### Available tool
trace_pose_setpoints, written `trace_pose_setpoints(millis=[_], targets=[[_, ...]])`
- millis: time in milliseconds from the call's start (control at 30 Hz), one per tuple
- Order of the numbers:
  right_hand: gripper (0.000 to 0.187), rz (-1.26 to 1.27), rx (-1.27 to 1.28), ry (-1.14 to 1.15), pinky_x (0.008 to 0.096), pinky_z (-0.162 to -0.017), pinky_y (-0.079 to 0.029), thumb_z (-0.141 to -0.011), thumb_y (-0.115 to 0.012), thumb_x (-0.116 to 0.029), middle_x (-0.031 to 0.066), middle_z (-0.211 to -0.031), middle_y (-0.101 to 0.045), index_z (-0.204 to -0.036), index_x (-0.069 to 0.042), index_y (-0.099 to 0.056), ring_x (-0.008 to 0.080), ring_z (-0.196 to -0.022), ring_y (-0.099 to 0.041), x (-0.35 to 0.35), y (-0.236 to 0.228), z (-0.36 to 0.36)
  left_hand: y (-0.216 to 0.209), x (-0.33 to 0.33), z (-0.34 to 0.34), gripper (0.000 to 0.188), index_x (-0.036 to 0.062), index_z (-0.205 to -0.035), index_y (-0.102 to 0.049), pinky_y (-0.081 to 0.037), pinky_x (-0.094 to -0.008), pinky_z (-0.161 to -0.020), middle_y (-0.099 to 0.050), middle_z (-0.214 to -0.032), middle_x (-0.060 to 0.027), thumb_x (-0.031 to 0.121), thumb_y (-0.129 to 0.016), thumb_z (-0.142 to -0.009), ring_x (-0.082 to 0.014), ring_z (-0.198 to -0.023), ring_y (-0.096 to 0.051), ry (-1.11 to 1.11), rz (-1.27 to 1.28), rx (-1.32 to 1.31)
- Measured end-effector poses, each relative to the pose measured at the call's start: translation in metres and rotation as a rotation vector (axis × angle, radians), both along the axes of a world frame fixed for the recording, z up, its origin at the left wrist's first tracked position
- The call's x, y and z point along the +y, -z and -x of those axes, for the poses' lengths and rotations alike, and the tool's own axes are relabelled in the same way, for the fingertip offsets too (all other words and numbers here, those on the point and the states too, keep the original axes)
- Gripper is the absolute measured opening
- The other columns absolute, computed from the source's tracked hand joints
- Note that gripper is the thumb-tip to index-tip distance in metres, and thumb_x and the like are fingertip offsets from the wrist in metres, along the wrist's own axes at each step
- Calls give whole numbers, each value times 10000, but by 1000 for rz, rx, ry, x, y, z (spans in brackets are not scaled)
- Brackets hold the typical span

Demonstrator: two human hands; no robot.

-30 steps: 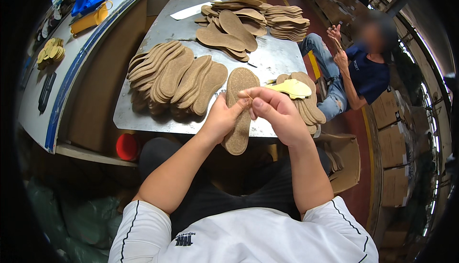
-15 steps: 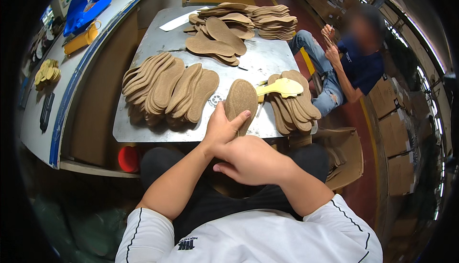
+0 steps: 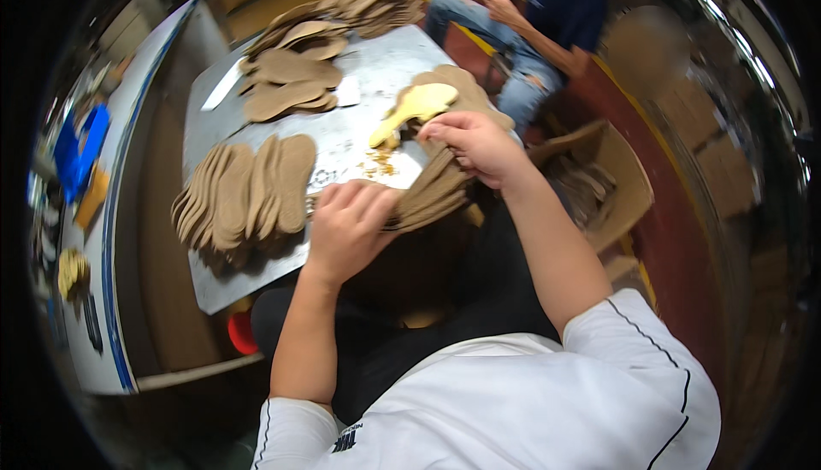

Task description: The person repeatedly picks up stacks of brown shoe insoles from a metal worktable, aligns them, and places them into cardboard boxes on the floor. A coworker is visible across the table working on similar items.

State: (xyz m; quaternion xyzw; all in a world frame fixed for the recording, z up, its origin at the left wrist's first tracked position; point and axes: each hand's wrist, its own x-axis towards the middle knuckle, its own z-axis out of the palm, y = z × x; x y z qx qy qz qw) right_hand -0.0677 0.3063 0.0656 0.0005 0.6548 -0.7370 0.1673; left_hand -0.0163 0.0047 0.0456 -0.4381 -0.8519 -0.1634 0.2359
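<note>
Near the table's front edge, my left hand (image 3: 352, 226) is closed, fingers bent down over the lower end of brown shoe insoles (image 3: 430, 195) that lie fanned with their edges showing. How many it grips is hidden. My right hand (image 3: 479, 149) is closed, thumb and forefinger pinched together at the right end of that fan; what they hold, if anything, does not show. Just beyond the right fingertips, a yellow sole-shaped piece (image 3: 419, 104) rests on more insoles (image 3: 470, 94). Small orange-brown bits (image 3: 377, 162) are scattered on the metal table (image 3: 368, 132).
Insole stacks stand at the table's left (image 3: 235, 192) and far side (image 3: 372, 4). A bench (image 3: 120, 213) with a blue bin (image 3: 81, 149) runs along the left. A person (image 3: 556, 8) sits beyond the right side, near an open carton (image 3: 629, 171). A red object (image 3: 243, 333) is below the table.
My view has turned, shifting the table leftward. The upright insole in my left hand is no longer visible upright. My right hand has moved away from the left, to beside the yellow piece.
</note>
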Motion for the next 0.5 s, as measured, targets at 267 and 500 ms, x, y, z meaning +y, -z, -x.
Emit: trace_pose_setpoints(millis=[267,500], targets=[[148,593,-339,-9,383,-805,-632,-1134,-747,-259,-34,-859,-689,-1098,-116,-743,142,-765,-706,13,67,-112,65,13,-6,651,-39,-1499,-624,-590,-441,-1068,-726,-1369,-153,471,-790,-1131,-247,-1197,-721,-36,-915,-189],[169,444,141,478,357,-788,-672,-1164,-685,-192,49,-961,-735,-1224,-37,-656,172,-901,-787,73,52,-218,49,69,-40,655,-18,-1566,-573,-555,-414,-1141,-690,-1460,-121,543,-564,-1229,-240,-1303,-683,-100,-1116,-992]])
